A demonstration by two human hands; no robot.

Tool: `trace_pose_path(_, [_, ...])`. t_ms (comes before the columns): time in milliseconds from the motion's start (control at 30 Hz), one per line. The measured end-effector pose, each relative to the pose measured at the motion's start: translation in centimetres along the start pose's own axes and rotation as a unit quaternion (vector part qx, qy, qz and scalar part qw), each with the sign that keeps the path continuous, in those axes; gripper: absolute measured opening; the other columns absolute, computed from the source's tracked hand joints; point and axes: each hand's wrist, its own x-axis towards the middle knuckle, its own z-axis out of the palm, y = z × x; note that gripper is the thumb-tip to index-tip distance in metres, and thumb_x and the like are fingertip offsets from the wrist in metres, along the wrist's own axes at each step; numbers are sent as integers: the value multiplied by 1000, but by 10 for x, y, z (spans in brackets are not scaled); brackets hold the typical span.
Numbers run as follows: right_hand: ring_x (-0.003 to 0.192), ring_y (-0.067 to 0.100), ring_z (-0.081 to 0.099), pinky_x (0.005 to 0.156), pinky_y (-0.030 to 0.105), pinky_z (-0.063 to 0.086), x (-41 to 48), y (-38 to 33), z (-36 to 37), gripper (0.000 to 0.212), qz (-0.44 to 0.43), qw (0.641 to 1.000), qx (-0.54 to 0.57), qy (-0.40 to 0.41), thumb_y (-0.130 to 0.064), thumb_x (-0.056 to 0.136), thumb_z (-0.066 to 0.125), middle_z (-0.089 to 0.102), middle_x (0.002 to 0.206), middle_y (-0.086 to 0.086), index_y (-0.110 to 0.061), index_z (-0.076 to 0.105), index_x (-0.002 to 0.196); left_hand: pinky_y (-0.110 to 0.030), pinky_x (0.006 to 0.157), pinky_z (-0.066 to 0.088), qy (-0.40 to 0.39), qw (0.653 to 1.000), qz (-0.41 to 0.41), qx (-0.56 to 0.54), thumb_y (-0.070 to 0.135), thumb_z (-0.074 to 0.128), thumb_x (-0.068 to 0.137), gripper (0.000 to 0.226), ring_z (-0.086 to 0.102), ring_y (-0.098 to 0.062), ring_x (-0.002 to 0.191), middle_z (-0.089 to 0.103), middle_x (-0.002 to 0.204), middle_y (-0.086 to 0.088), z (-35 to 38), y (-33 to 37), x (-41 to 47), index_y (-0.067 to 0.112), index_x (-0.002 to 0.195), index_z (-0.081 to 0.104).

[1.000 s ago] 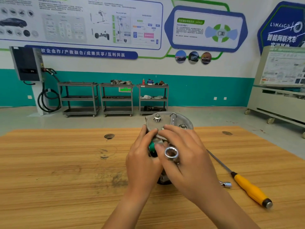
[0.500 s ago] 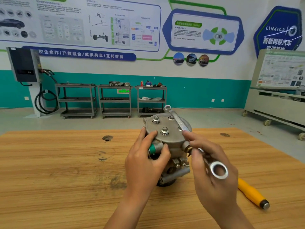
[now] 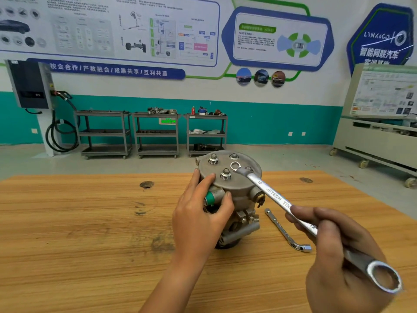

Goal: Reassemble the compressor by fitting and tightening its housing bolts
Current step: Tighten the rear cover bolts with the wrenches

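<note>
The grey cast-metal compressor (image 3: pixel 234 199) stands upright on the light wooden table (image 3: pixel 90 222); the left hand (image 3: pixel 200 220) grips its left side, forefinger on the round top, thumb curled against the casing; the right hand (image 3: pixel 338 251), right of the compressor, pinches the shank of a silver double-ended ring spanner (image 3: pixel 275 199); its small ring sits over the compressor's top beside the washered hex bolts (image 3: pixel 225 173), possibly touching; a chrome L-shaped socket wrench (image 3: pixel 284 231) lies just right of the compressor.
</note>
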Motion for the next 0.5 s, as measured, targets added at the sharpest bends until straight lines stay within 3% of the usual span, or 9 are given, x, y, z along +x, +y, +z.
trace_pose_path(33, [70, 10, 70, 68, 21, 55, 8, 11, -68, 18, 5, 999, 47, 0, -17, 87, 47, 71, 81, -20, -26, 62, 87, -25, 95, 37, -2, 1000, -1, -1, 40, 60, 73, 49, 51, -14, 119, 51, 136, -7, 0, 0, 0, 18, 116, 66])
trace_pose_path(67, [70, 11, 70, 68, 21, 56, -19, 14, -75, 17, 5, 994, 108, -4, -17, 87, 48, 71, 80, -19, -25, 62, 86, -25, 95, 38, -3, 1000, -2, -3, 44, 58, 73, 51, 50, -13, 119, 51, 136, -6, 0, 0, 0, 19, 117, 66])
trace_pose_path(133, [70, 13, 70, 68, 22, 56, -13, 24, -90, 20, -37, 993, 104, 45, -19, 86, 49, 72, 80, -17, -31, 65, 86, -24, 96, 37, -2, 1000, -1, -4, 41, 60, 73, 49, 49, -11, 120, 51, 136, -6, 1, 0, 0, 19, 116, 66])
trace_pose_path(233, [70, 14, 70, 69, 24, 57, -20, 24, -78, 23, -39, 991, 118, 55, -19, 87, 50, 72, 82, -16, -35, 67, 87, -18, 95, 34, 4, 1000, 6, -1, 33, 63, 72, 47, 47, -10, 121, 52, 135, -7, 1, -1, 0, 18, 116, 66])
trace_pose_path(367, [72, 11, 70, 66, 18, 55, -14, 27, -83, 26, -44, 985, 149, 70, -16, 88, 48, 72, 83, -15, -34, 67, 91, -22, 95, 36, 1, 1000, 10, -3, 33, 63, 72, 48, 46, -10, 121, 51, 136, -7, 1, 0, 0, 19, 117, 65])
trace_pose_path(500, [78, 18, 70, 72, 25, 57, -18, 26, -81, 21, -5, 990, 131, 44, -26, 86, 52, 73, 84, -15, -36, 69, 91, -24, 95, 37, -3, 1000, 11, 2, 34, 63, 73, 48, 46, -12, 122, 50, 137, -6, 1, 1, 1, 18, 118, 64])
